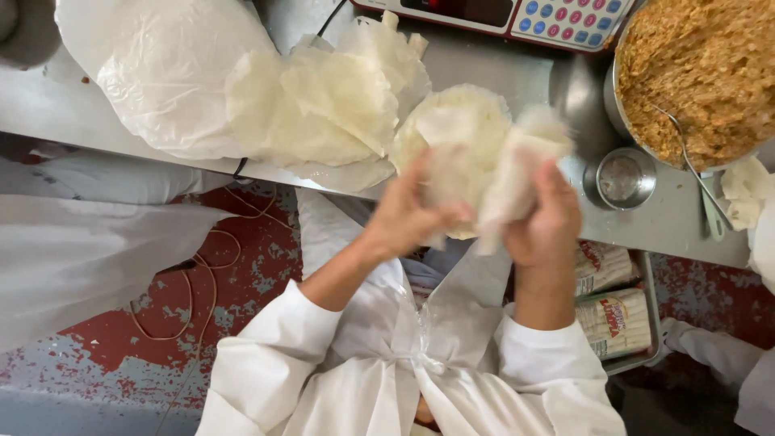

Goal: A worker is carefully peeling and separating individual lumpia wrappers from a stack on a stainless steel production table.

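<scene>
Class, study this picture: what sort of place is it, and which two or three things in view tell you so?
Probably a food-preparation workshop. A large metal bowl of orange-brown filling sits on a steel table beside an electronic scale, and both hands, left hand and right hand, handle thin round wrappers.

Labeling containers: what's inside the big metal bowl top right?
The metal bowl holds an orange-brown minced filling, with a spoon stuck in it. The bowl's bottom is covered by filling.

Both hands blurred, grip unclear; filling bowl (710, 73) and scale (517, 16) cropped
</scene>
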